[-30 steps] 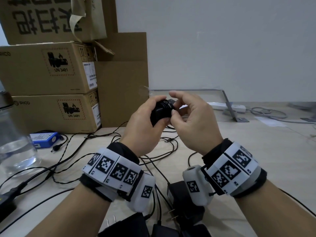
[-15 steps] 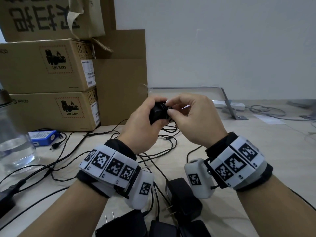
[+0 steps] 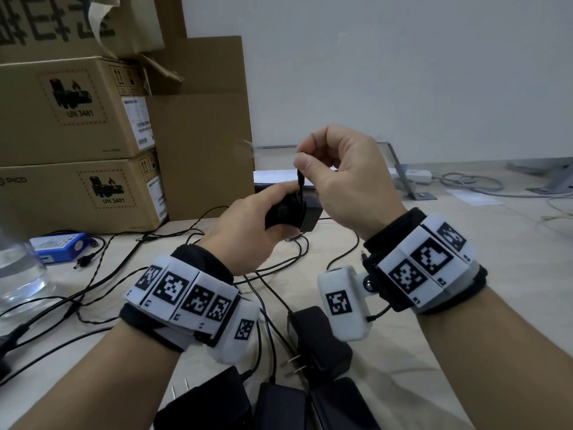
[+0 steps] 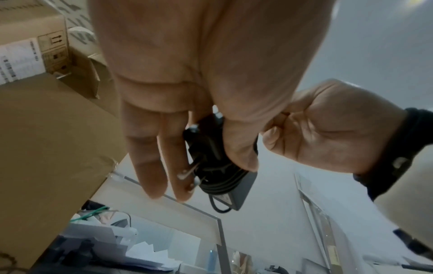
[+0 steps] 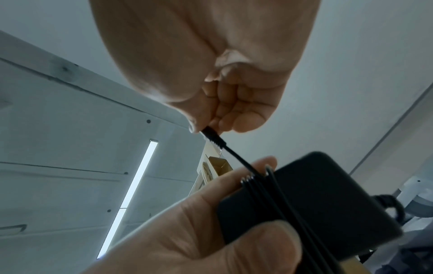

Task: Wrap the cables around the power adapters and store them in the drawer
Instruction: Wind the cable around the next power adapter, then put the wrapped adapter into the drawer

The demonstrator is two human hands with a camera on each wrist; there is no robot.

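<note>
Readable markings appear in the head view only. The upper cardboard box (image 3: pixel 77 107) carries a dashed-border hazard label with a battery-and-flame pictogram and the text "UN 3481"; two upward arrows are printed at its top right corner. The lower cardboard box (image 3: pixel 80 197) carries the same label type, also reading "UN 3481", plus the brand "PICO" at its left edge. The topmost box (image 3: pixel 62 23) shows large inverted characters, not legible. White barcode stickers and the wristbands' (image 3: pixel 186 293) square coded markers cannot be read.

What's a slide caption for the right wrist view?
Right hand pinches the cable plug while the left hand holds the wrapped adapter.
</note>
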